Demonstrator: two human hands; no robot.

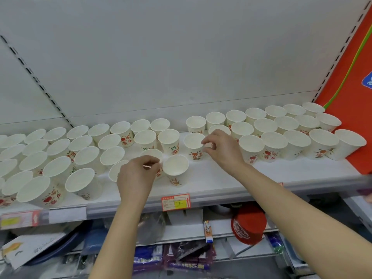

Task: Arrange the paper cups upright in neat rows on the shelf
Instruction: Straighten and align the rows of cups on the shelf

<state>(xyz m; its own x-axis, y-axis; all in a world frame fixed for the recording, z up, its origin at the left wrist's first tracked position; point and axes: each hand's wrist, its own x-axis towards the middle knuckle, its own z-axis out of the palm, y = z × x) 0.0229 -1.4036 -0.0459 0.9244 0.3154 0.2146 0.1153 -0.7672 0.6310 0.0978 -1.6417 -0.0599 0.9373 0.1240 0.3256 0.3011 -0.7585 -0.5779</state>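
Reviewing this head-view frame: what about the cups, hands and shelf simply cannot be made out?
- Cup under the left hand: the hand covers its wall, so the grip is unclear.
- Right hand: fingertips blurred, contact with the cup uncertain.
- Leftmost cups: cut by the frame edge.
- Price tag: small print unreadable.
- Lower shelf goods: blurred.

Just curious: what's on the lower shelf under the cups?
Under the shelf, a red cap and dark packets show. Both arms and blur hide the rest.
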